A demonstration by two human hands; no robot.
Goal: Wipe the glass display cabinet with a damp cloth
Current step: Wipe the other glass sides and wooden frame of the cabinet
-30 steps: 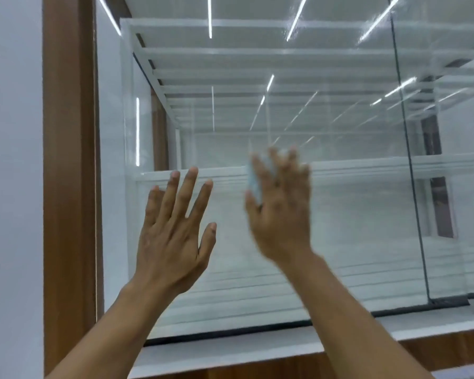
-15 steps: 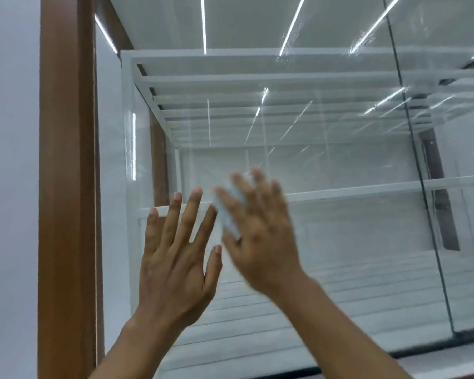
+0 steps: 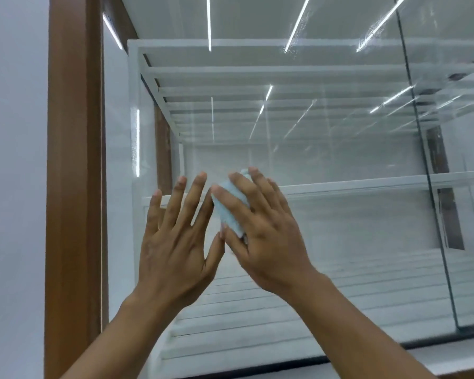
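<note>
The left hand [image 3: 173,242] is nearest. It is flat and spread wide and holds nothing. It looks to lean on the glass, but I cannot tell if it touches. Just right of it, the right hand [image 3: 268,242] grasps a small light blue cloth [image 3: 227,212]. Its fingers bend over the cloth and push it at the glass front [image 3: 353,255] of the cabinet. The two hands almost meet at the thumbs. To wipe well, I think the hand should press the cloth flat and go in long rows, edge to edge. The bare left hand could leave prints, so wipe there too. Farther in, the cabinet holds white shelves [image 3: 353,184] made of bars. A brown wooden post [image 3: 74,187] stands at the left.
</note>
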